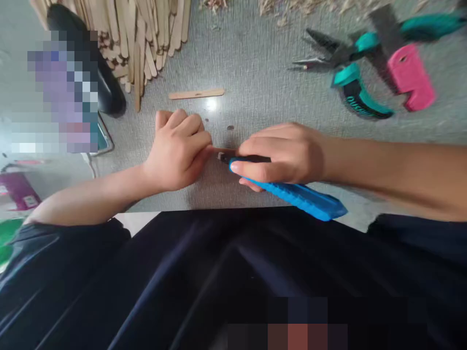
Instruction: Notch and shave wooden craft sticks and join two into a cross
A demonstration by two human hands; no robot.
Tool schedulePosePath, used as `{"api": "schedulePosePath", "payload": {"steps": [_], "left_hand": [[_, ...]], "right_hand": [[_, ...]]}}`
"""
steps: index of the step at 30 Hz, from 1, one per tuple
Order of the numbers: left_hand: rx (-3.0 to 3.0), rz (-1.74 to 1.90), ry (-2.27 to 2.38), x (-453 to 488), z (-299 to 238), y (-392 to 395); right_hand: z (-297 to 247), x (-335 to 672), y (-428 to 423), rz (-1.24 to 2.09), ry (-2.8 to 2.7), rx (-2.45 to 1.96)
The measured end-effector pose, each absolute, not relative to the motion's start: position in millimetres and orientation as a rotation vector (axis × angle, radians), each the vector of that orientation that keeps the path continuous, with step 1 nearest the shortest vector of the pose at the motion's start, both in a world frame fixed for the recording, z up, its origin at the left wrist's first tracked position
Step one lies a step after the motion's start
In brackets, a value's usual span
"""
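The grey table (255,73) spreads out beneath the blue knife (292,192). Beyond the knife, off to its left, fans a heap of wooden sticks (146,34); beyond it to the right lie teal-handled pliers (352,63), with a pink-handled tool (410,78) beside them. The right hand (284,153) is wrapped around the knife, fingers curled closed and thumb laid along it toward the nose. The left hand (184,148), just left of the knife's nose, is bunched into a loose fist, thumb and forefinger pinched together. A loose stick (197,94) lies farther out than the nose. The thin wooden strip (223,149) is just beyond the knife's nose, running from the left hand's pinch to the right hand's fingers.

The nose is aimed toward the left thumb, so a slip under too much push could nick it; bending the strip between both grips might snap it. How much blade is out, I can't make out.

The knife's long axis slants from its butt, nearer the body at right, up to the nose at left; the strip's runs almost straight left to right.
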State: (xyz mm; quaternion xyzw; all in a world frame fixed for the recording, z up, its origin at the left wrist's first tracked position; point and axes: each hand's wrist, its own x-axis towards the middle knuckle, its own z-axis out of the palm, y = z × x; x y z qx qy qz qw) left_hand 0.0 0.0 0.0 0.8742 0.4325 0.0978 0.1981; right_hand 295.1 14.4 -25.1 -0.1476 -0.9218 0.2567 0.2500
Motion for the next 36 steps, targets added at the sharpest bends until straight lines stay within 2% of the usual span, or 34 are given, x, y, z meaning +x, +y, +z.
{"api": "schedulePosePath", "payload": {"steps": [6, 18, 27, 31, 36], "left_hand": [[2.405, 0.280, 1.208, -3.0, -3.1, -0.3], [2.431, 0.312, 1.179, -2.8, -2.8, 0.4], [2.534, 0.337, 1.173, 1.7, -0.3, 0.2], [2.594, 0.427, 1.153, 2.6, -3.3, 0.6], [2.511, 0.343, 1.158, 0.6, -2.5, 2.6]], "right_hand": [[-26.4, 296.0, 13.8, 0.702, -2.587, -0.482], [-18.6, 289.8, 12.0, 0.927, -2.471, -0.614], [-27.9, 291.0, 10.8, 0.821, -2.478, -0.580], [-23.8, 289.5, 10.2, 0.921, -2.460, -0.653], [-12.5, 288.7, 11.8, 1.049, -2.446, -0.709]]}}
